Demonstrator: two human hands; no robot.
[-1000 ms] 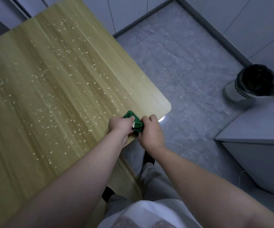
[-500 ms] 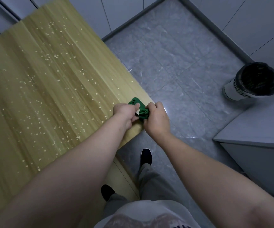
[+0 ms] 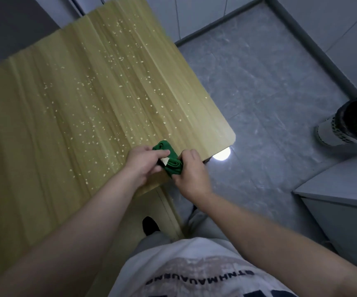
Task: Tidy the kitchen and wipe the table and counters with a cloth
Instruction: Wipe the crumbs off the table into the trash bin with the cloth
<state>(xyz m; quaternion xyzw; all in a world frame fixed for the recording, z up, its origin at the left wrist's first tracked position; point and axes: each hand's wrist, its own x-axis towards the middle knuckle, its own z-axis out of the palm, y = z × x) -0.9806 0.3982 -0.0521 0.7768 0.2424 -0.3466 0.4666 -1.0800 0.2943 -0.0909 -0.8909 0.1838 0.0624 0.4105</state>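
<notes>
Head view: the green cloth is held, rolled and bunched, between both hands at the near edge of the wooden table. It is pinched from one side by the curled fingers of the left hand. From the other side it is gripped by the right hand, whose thumb is laid along the top. The right fingertips are hidden beneath the cloth, so it cannot be told how they lie. A small pale tag is seen between the two sets of fingers.

Compared with a second ago, both grips have been kept and the place at the table edge is hardly altered. A little more of the roll is now exposed beyond the left fingers.

Pale crumbs are spread ahead of the fingers and to their left, with nothing yet swept. The cloth is judged to be still in preparation, with wiping not begun. A bin stands well to the right of the right fingers.
</notes>
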